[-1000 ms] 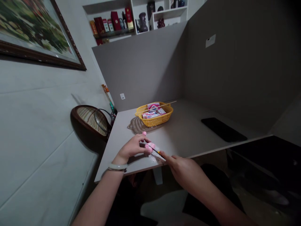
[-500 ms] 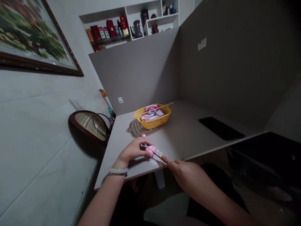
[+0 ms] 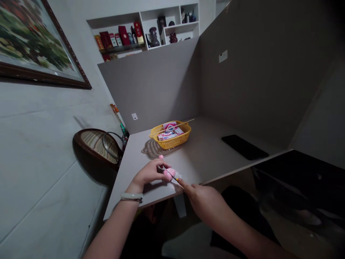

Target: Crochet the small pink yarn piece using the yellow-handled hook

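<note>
The left hand [image 3: 148, 173] curls narrowly around a soft pink lump [image 3: 169, 175], light and squashable, best held gently by its sides; the right hand [image 3: 201, 199] seems to pinch the orange-tipped end of a thin dark stick [image 3: 175, 177] running into it; white tissue [image 3: 174, 185] lies beneath, on the grey table [image 3: 126, 172]; farther off sit a yellow plastic basket [image 3: 170, 145] of boxes [image 3: 167, 136] and a black phone [image 3: 244, 146].

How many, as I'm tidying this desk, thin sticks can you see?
2. A wooden skewer lies across the yellow basket; a thin dark stick meets the pink item between the left hand and right hand. Others may be hidden in the basket.
</note>
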`<action>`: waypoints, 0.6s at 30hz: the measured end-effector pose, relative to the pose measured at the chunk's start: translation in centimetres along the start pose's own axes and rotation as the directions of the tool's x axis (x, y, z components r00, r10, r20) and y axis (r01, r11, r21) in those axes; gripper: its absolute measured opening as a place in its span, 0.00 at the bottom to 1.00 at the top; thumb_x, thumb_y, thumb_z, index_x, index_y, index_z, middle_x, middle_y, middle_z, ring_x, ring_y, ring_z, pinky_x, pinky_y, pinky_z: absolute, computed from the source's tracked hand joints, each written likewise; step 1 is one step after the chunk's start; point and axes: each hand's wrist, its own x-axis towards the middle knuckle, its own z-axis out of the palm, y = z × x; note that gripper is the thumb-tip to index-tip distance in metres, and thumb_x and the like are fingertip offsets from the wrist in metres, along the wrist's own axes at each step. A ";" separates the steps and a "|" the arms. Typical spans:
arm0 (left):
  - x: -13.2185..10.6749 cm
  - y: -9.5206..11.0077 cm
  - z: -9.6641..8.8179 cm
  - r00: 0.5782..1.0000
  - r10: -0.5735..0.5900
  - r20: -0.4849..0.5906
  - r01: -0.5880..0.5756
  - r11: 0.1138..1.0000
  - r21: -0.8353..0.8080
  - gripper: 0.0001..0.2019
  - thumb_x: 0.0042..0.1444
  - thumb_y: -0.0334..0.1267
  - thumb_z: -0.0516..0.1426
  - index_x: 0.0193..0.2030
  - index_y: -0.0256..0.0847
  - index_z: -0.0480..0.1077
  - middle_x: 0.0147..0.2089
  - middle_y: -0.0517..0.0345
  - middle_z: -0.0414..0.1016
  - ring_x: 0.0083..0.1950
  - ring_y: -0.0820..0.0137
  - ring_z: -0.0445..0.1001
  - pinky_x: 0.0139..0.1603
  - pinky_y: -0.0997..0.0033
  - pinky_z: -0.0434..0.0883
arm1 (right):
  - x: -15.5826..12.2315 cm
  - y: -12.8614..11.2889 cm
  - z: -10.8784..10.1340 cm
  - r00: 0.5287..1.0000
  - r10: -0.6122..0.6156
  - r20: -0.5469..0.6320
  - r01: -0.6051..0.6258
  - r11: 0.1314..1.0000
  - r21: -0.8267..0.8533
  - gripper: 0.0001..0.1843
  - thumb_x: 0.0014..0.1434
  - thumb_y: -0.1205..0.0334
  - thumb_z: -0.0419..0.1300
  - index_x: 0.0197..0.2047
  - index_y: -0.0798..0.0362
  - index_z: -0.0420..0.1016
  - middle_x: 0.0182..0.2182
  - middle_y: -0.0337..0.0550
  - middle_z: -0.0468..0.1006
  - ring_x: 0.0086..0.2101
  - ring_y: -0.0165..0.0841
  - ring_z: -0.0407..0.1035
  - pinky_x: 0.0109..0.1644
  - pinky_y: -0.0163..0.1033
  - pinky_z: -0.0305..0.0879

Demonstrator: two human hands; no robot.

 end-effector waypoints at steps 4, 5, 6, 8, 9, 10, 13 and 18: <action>0.0 -0.3 0.0 1.000 -0.003 0.008 0.004 0.999 -0.039 0.23 0.42 0.40 0.68 0.48 0.40 0.78 0.46 0.52 0.78 0.47 0.62 0.73 0.49 0.64 0.69 | 0.1 0.0 -0.1 0.998 -0.026 0.054 0.026 1.000 0.002 0.34 0.58 0.75 0.51 0.67 0.50 0.63 0.30 0.42 0.81 0.24 0.32 0.73 0.24 0.34 0.52; 0.0 -0.3 0.0 1.000 -0.004 0.009 0.004 0.999 -0.041 0.23 0.42 0.40 0.68 0.48 0.40 0.78 0.46 0.52 0.78 0.47 0.62 0.73 0.49 0.64 0.69 | -0.3 0.2 -0.2 0.998 -0.034 0.052 0.032 0.999 0.028 0.35 0.58 0.76 0.50 0.67 0.49 0.63 0.31 0.42 0.81 0.25 0.32 0.74 0.24 0.34 0.53; -0.1 -0.2 0.0 1.000 -0.001 0.011 0.001 0.999 -0.036 0.23 0.42 0.40 0.68 0.48 0.40 0.78 0.46 0.52 0.78 0.47 0.62 0.73 0.49 0.63 0.69 | -0.8 0.5 -0.4 0.998 -0.036 0.049 0.033 0.998 0.053 0.35 0.58 0.76 0.49 0.68 0.48 0.62 0.31 0.42 0.81 0.25 0.32 0.75 0.25 0.33 0.54; -0.1 -0.1 0.1 1.000 0.011 0.012 -0.011 1.000 -0.018 0.22 0.42 0.41 0.68 0.47 0.40 0.78 0.46 0.52 0.78 0.47 0.62 0.73 0.50 0.63 0.69 | -1.5 0.9 -0.7 0.998 -0.027 0.054 0.023 0.996 0.088 0.36 0.59 0.77 0.48 0.68 0.47 0.61 0.33 0.41 0.82 0.26 0.32 0.75 0.26 0.33 0.56; -0.1 0.0 0.1 1.000 0.016 0.011 -0.015 1.000 -0.012 0.22 0.42 0.41 0.68 0.47 0.40 0.78 0.46 0.52 0.79 0.48 0.62 0.73 0.50 0.63 0.68 | -1.6 0.8 -0.7 0.998 -0.021 0.062 0.016 0.996 0.089 0.36 0.59 0.77 0.48 0.69 0.47 0.60 0.33 0.42 0.82 0.27 0.32 0.75 0.26 0.34 0.56; 0.0 0.1 0.1 1.000 0.014 0.011 -0.014 1.000 -0.011 0.22 0.41 0.41 0.68 0.46 0.40 0.78 0.46 0.53 0.79 0.48 0.61 0.73 0.50 0.63 0.68 | -1.3 0.7 -0.7 0.997 -0.014 0.073 0.008 0.997 0.078 0.36 0.59 0.77 0.48 0.69 0.47 0.60 0.33 0.42 0.82 0.27 0.33 0.75 0.26 0.34 0.56; 0.0 0.2 0.1 1.000 -0.004 -0.006 0.004 1.000 -0.019 0.22 0.40 0.39 0.68 0.46 0.40 0.78 0.46 0.53 0.78 0.47 0.62 0.73 0.49 0.63 0.69 | 0.0 -0.1 -0.2 0.995 0.008 0.099 -0.011 1.000 0.028 0.34 0.60 0.76 0.49 0.69 0.50 0.61 0.32 0.43 0.81 0.27 0.35 0.76 0.25 0.35 0.54; -0.1 0.0 0.0 1.000 0.000 -0.007 0.000 1.000 -0.019 0.22 0.42 0.39 0.68 0.47 0.40 0.78 0.46 0.53 0.78 0.47 0.63 0.73 0.50 0.64 0.68 | -0.5 0.2 0.1 0.996 -0.018 0.088 0.014 0.999 0.042 0.35 0.59 0.77 0.50 0.69 0.50 0.60 0.32 0.42 0.81 0.26 0.35 0.75 0.25 0.36 0.55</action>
